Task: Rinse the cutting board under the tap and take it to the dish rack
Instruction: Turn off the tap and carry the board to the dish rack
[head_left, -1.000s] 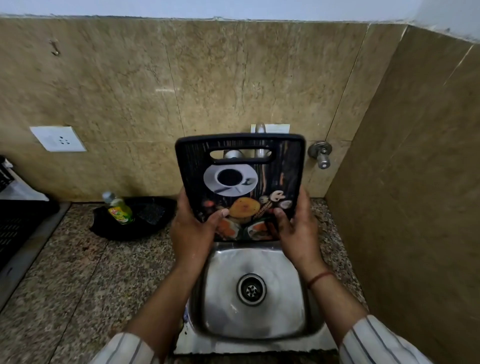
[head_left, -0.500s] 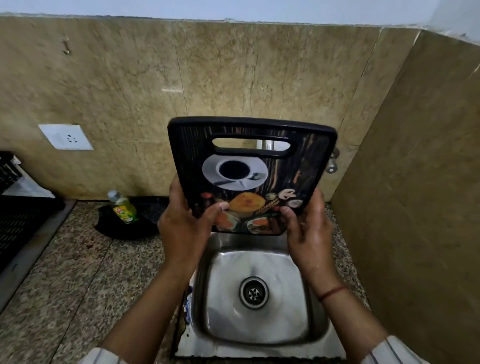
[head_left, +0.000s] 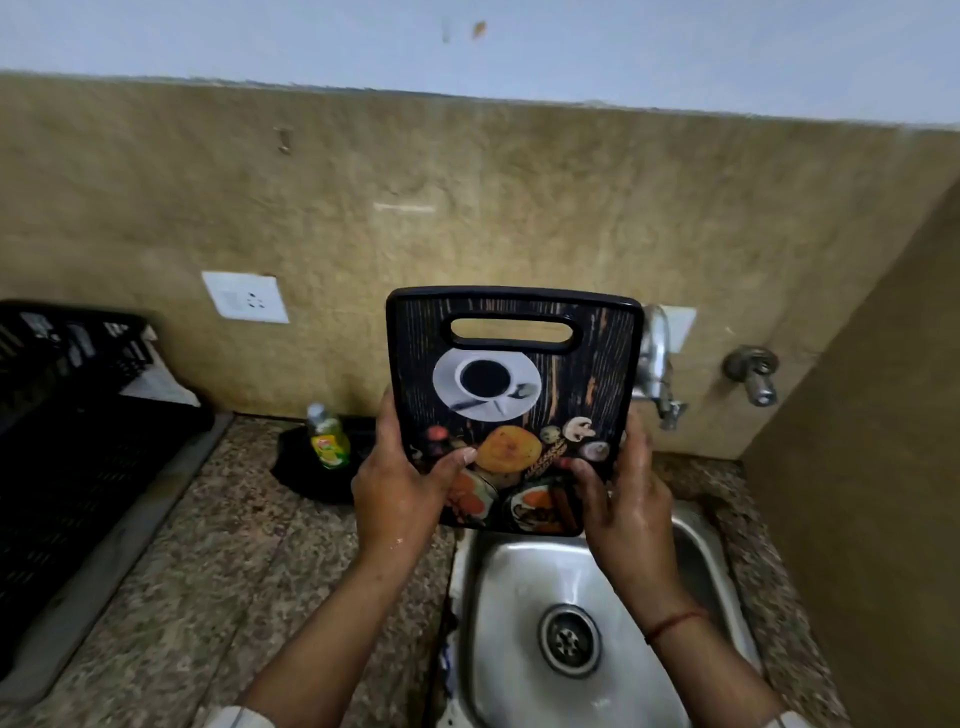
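I hold a black cutting board (head_left: 519, 384) upright, printed with a coffee cup and food, its handle slot at the top. My left hand (head_left: 400, 488) grips its lower left edge and my right hand (head_left: 621, 499) grips its lower right edge. The board hangs above the left rim of the steel sink (head_left: 519, 597), to the left of the chrome tap (head_left: 655, 358). No water runs from the tap. A black dish rack (head_left: 67, 415) sits at the far left of the counter.
A green soap bottle (head_left: 326, 436) stands on a black mat behind my left hand. A second valve (head_left: 753, 371) juts from the wall at the right. A tiled side wall closes the right. Speckled granite counter (head_left: 234, 561) lies between sink and rack.
The board has moved left, away from in front of the tap, which now shows beside it. The view has turned left and upward, so more of the dish rack shows.
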